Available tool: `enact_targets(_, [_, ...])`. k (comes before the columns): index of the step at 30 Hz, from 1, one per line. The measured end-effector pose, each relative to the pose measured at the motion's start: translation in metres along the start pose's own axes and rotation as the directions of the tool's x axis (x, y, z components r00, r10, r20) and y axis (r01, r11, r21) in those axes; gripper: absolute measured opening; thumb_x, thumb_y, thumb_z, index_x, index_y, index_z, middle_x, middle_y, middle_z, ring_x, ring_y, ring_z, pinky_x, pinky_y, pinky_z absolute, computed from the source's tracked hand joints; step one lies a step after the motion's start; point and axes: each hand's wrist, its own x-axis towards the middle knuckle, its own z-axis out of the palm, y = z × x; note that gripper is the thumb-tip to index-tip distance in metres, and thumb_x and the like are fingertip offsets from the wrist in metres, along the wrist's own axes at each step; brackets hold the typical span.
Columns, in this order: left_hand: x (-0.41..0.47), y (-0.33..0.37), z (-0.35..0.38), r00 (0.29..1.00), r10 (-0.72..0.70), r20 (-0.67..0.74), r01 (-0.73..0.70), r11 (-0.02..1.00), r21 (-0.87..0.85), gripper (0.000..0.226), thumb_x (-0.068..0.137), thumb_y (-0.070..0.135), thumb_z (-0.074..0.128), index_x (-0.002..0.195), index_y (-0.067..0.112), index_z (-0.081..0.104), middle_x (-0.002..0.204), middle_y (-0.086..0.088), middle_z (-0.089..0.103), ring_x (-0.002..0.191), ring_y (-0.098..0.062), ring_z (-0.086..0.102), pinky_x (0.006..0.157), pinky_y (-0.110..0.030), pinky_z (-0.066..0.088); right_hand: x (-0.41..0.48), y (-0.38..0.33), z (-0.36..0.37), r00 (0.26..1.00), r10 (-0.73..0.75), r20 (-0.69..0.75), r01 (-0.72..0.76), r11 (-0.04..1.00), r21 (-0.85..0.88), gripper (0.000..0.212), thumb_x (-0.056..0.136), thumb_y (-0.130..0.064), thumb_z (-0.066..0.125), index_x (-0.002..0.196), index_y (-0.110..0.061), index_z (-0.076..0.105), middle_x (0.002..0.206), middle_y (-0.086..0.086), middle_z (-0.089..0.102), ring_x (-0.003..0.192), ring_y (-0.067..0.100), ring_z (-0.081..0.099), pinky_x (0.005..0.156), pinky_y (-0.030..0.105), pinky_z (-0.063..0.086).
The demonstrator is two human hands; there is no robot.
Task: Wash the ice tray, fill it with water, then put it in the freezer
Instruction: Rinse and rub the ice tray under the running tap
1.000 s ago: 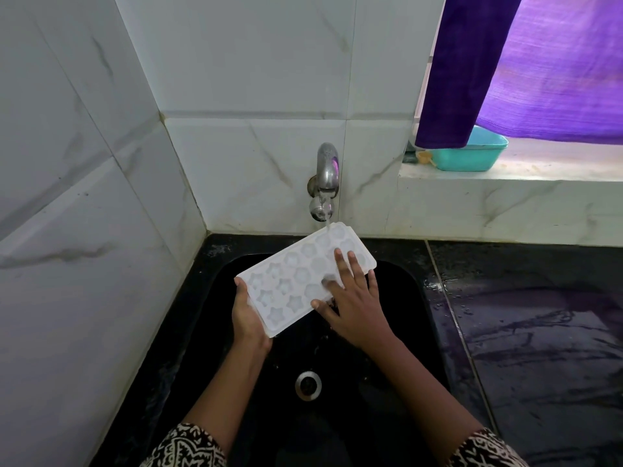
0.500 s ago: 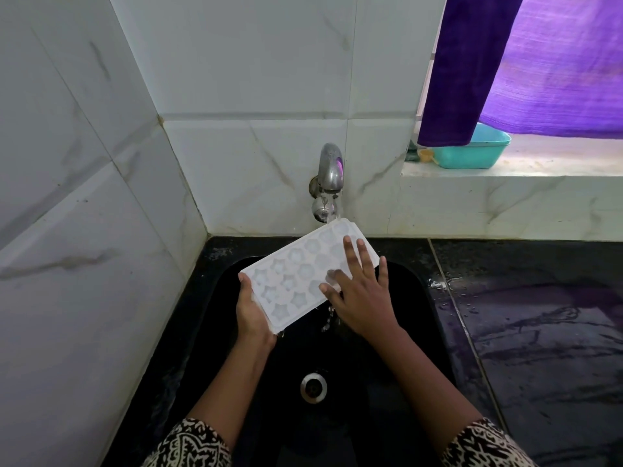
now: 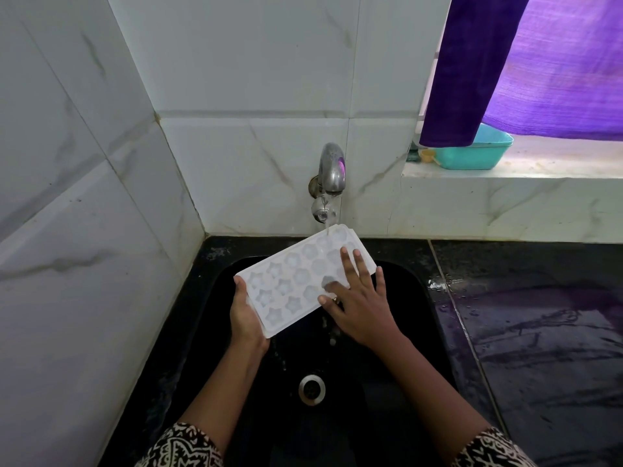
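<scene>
A white ice tray (image 3: 290, 281) with star and flower shaped cells is held tilted over the black sink (image 3: 397, 332), its far end under the running steel tap (image 3: 330, 173). My left hand (image 3: 244, 315) grips the tray's near left end, with the thumb on the rim. My right hand (image 3: 357, 298) lies on the tray's right part with straight fingers spread across the cells. Water runs off the tray's lower edge into the sink.
The sink's drain (image 3: 312, 389) sits below the tray. A wet black counter (image 3: 539, 315) extends to the right. White tiled walls close in at the left and back. A teal tub (image 3: 478, 153) stands on the window ledge under a purple curtain (image 3: 526, 62).
My right hand has slid slightly farther up the tray's cells. The tray stays under the tap, and water now drips from its lower edge.
</scene>
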Motion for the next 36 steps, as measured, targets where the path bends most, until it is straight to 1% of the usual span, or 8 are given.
enact_targets(6, [-0.003,-0.001,-0.001,1.000,-0.005,-0.014,0.005,1.000,0.002,0.070,0.092,0.065,0.029,0.126,0.010,0.056,0.117,-0.015,0.066,0.103,-0.032,0.065,0.087,-0.045,0.052,0.001,-0.011,0.005,0.998,0.004,-0.060,-0.003,1.000,0.018,0.070,0.083,-0.067,0.008,0.122,-0.032,0.054,0.155,-0.006,-0.024,0.138,0.011,-0.034,0.106,0.042,-0.028])
enact_targets(9, [0.000,0.000,-0.008,1.000,0.019,-0.013,-0.018,1.000,0.016,0.068,0.093,0.063,0.028,0.125,0.011,0.056,0.112,-0.012,0.069,0.095,-0.027,0.069,0.076,-0.039,0.055,0.002,-0.003,0.005,1.000,-0.015,-0.026,0.015,1.000,0.018,0.069,0.083,-0.065,0.006,0.114,-0.033,0.059,0.155,-0.005,-0.023,0.140,0.014,-0.031,0.113,0.053,-0.015])
enact_targets(13, [-0.002,-0.005,-0.008,1.000,-0.017,-0.014,0.017,1.000,0.006,0.073,0.090,0.067,0.031,0.131,0.009,0.053,0.121,-0.016,0.064,0.106,-0.033,0.064,0.091,-0.047,0.050,0.002,-0.009,0.009,0.995,0.008,-0.102,-0.005,1.000,0.025,0.061,0.086,-0.065,0.015,0.111,-0.030,0.059,0.157,-0.004,-0.017,0.142,0.013,-0.027,0.112,0.048,-0.017])
enact_targets(16, [0.000,-0.001,-0.009,1.000,-0.008,-0.003,0.008,1.000,-0.018,0.071,0.092,0.065,0.028,0.129,0.009,0.054,0.122,-0.017,0.063,0.108,-0.033,0.062,0.088,-0.045,0.050,-0.003,-0.009,0.010,0.999,-0.027,-0.037,0.027,1.000,0.002,0.065,0.084,-0.067,0.012,0.122,-0.033,0.052,0.153,-0.009,-0.027,0.138,0.010,-0.034,0.110,0.045,-0.020])
enact_targets(22, [-0.001,-0.008,-0.005,1.000,-0.014,-0.011,0.014,1.000,-0.017,0.069,0.092,0.065,0.029,0.128,0.011,0.054,0.121,-0.016,0.063,0.108,-0.034,0.062,0.091,-0.046,0.049,0.002,-0.006,0.004,0.997,-0.006,-0.081,0.004,1.000,-0.025,0.064,0.086,-0.062,0.008,0.114,-0.033,0.059,0.158,-0.003,-0.017,0.142,0.015,-0.028,0.111,0.048,-0.018])
enact_targets(28, [0.003,-0.007,-0.014,1.000,0.009,0.006,-0.009,1.000,0.001,0.071,0.091,0.065,0.029,0.129,0.011,0.054,0.126,-0.017,0.061,0.113,-0.034,0.060,0.098,-0.049,0.046,0.003,0.002,-0.001,1.000,-0.012,-0.018,0.012,1.000,0.000,0.075,0.082,-0.064,0.000,0.111,-0.035,0.063,0.152,-0.008,-0.026,0.137,0.012,-0.035,0.112,0.047,-0.020])
enact_targets(33, [0.005,-0.005,-0.012,1.000,0.020,0.002,-0.020,1.000,-0.009,0.073,0.091,0.066,0.029,0.131,0.009,0.053,0.123,-0.017,0.063,0.112,-0.034,0.061,0.093,-0.047,0.048,-0.002,-0.007,0.006,1.000,-0.028,-0.009,0.028,1.000,0.001,0.069,0.084,-0.064,0.006,0.129,-0.035,0.048,0.152,-0.009,-0.028,0.138,0.011,-0.034,0.111,0.047,-0.019])
enact_targets(36, [0.003,-0.004,-0.013,1.000,0.011,0.000,-0.011,1.000,0.009,0.071,0.092,0.065,0.030,0.129,0.010,0.055,0.123,-0.016,0.063,0.110,-0.032,0.062,0.086,-0.044,0.051,0.000,0.004,0.003,1.000,-0.010,-0.002,0.010,1.000,0.005,0.070,0.082,-0.064,0.004,0.118,-0.035,0.058,0.152,-0.008,-0.027,0.138,0.012,-0.034,0.112,0.049,-0.018])
